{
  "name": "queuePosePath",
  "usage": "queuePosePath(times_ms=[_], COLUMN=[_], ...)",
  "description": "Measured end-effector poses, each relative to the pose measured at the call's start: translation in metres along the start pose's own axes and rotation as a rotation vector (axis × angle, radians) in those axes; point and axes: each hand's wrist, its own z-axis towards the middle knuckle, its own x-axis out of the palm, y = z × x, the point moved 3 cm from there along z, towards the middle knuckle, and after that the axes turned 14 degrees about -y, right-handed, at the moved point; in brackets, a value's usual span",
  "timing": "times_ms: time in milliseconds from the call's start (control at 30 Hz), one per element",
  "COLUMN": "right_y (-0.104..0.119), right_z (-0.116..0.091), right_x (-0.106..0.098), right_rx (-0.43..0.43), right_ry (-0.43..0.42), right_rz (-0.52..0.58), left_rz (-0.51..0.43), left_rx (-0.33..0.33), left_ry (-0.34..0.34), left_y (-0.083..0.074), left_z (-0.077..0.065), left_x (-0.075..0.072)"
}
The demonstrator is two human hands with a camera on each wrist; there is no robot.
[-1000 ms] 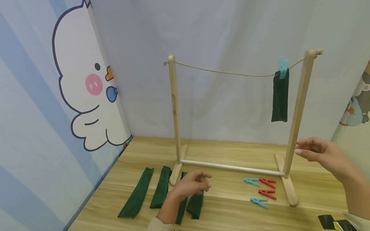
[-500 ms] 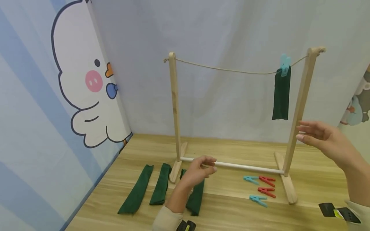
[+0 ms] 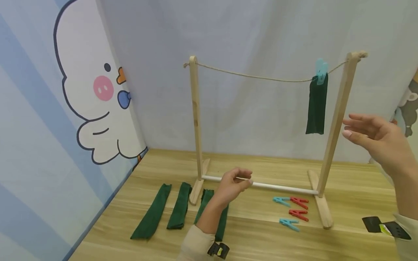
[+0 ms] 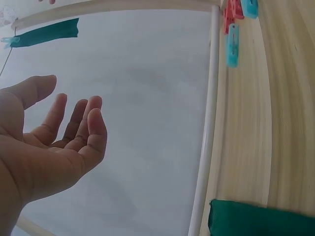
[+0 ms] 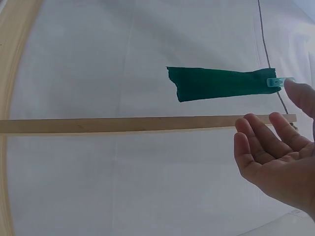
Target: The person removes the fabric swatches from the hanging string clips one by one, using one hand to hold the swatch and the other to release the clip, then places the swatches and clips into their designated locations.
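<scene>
A dark green strip of cloth [image 3: 316,105] hangs from the rope [image 3: 254,76] near its right end, held by a light blue clothespin [image 3: 321,71]. My right hand [image 3: 380,141], relaxed and holding nothing, is in the air just right of the wooden stand's right post [image 3: 336,127]. In the right wrist view its fingers overlap that post, below the clothespin. My left hand [image 3: 233,185] hovers in front of the white crossbar [image 3: 281,187], fingers loosely bent around nothing. Below its forearm lie two green cloths [image 3: 204,203], partly hidden; two more green cloths [image 3: 151,214] lie farther left.
On the table, left of the stand's right foot [image 3: 321,203], lie two light blue clothespins [image 3: 289,223] and two red clothespins [image 3: 298,214]. A pale curtain [image 3: 261,119] hangs behind the stand. A wall printed with a cartoon duck [image 3: 94,83] stands at the left.
My left hand has moved up and to the right, away from the cloths on the table. My right hand has risen along the right post. The hanging cloth stays pinned.
</scene>
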Motion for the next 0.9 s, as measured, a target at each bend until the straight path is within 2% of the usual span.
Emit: queuePosePath(times_ms=[233,367,500,633,767,900], right_y=[0.016,0.023,0.029,0.036,0.044,0.051], right_z=[0.014,0.024,0.032,0.037,0.043,0.051], right_x=[-0.005,-0.004,-0.001,0.000,0.002,0.006], right_rx=[-0.089,-0.082,-0.087,-0.121,-0.139,-0.164], right_ry=[-0.070,-0.088,-0.086,-0.074,-0.051,-0.031], right_rz=[0.059,0.048,0.013,-0.007,0.006,0.018], left_rz=[-0.050,-0.111,-0.155,-0.166,-0.162,-0.176], left_rx=[0.034,0.061,0.063,0.090,0.126,0.131], left_ry=[-0.023,-0.059,-0.083,-0.077,-0.072,-0.072], left_y=[-0.008,-0.013,-0.019,-0.026,-0.030,-0.032], left_z=[0.008,0.014,0.019,0.023,0.027,0.034], left_x=[0.009,0.015,0.023,0.031,0.037,0.044])
